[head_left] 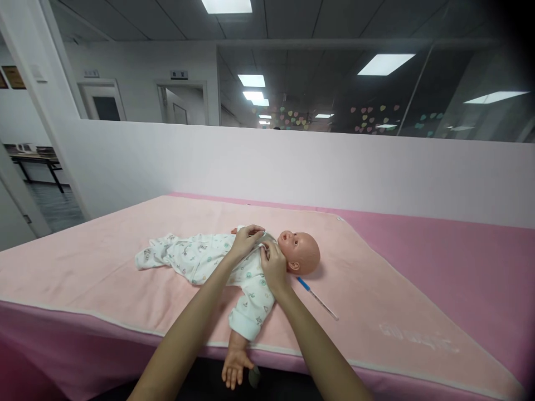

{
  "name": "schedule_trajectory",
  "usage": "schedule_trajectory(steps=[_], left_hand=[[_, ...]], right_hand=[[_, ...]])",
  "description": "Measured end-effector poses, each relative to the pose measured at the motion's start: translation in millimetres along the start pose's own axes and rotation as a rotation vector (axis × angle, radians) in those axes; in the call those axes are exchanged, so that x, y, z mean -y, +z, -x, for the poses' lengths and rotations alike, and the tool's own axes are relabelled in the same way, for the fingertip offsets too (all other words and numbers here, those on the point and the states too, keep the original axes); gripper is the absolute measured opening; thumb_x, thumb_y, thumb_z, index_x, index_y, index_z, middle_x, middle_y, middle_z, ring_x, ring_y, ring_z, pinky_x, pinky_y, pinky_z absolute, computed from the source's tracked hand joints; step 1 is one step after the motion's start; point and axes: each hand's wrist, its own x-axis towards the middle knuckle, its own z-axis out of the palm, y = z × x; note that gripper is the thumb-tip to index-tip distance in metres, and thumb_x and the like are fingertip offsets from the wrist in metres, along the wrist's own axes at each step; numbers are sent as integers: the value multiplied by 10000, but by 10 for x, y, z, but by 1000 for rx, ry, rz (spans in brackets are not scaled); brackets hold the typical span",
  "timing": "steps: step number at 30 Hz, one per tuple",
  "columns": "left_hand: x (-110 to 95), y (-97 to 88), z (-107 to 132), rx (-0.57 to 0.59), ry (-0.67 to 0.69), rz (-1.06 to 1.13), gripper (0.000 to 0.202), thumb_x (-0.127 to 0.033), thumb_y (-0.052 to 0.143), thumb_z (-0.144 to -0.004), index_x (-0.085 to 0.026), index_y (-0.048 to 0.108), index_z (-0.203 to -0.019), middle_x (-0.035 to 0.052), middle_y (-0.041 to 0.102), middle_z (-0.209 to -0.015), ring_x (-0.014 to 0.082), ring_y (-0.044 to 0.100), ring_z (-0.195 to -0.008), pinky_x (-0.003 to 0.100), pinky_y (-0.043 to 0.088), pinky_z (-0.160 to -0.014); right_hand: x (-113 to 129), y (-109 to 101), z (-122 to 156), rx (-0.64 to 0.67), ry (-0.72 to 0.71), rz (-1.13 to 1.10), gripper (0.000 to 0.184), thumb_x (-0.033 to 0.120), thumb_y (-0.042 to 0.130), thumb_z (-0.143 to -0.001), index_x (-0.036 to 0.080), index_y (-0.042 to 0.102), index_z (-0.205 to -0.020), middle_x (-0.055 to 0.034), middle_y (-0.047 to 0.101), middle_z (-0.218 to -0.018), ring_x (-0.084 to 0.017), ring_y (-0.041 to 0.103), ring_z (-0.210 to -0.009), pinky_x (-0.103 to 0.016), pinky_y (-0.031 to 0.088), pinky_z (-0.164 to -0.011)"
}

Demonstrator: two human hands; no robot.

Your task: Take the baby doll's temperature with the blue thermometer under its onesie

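Observation:
A baby doll (303, 253) lies on its back with its head to the right. It wears a white printed romper (200, 253). My left hand (247, 240) is on the doll's upper chest, fingers bent and gripping the romper's front edge. Close beside it, just below the doll's chin, my right hand (273, 263) pinches the romper's neckline. The fabric between the two hands looks slightly lifted; the fastening there is too small to make out. One doll arm (237, 356) hangs over the table's front edge, its palm showing.
A slim clear stick with a blue end (316, 298), resembling a thermometer, lies near the doll's head. Beneath is a peach blanket (96, 250) over a pink cover (472, 250). A white low wall (313, 167) with glass above stands behind the table.

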Motion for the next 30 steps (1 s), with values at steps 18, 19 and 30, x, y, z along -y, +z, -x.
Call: schedule_trajectory(steps=[18, 19, 30], left_hand=[[-199, -87, 130, 266, -225, 166, 254, -256, 594, -616, -103, 611, -818, 67, 627, -831, 145, 556, -794, 265, 428, -746], [-194, -83, 130, 259, -225, 167, 239, -245, 590, -616, -104, 613, -808, 65, 629, -829, 144, 557, -794, 265, 427, -749], [-176, -102, 126, 233, -254, 194, 247, -270, 610, -620, -88, 637, -786, 79, 634, -795, 136, 561, -733, 249, 425, -688]], right_hand=[[128, -86, 34, -123, 155, -257, 306, 299, 340, -819, 160, 589, -928, -63, 622, -837, -149, 547, -723, -260, 425, -699], [124, -83, 33, -120, 151, -237, 309, 294, 340, -817, 160, 590, -939, -63, 620, -828, -149, 545, -718, -261, 424, -698], [97, -62, 37, -99, 110, -147, 322, 302, 344, -832, 148, 584, -981, -71, 607, -841, -151, 537, -760, -255, 411, -727]])
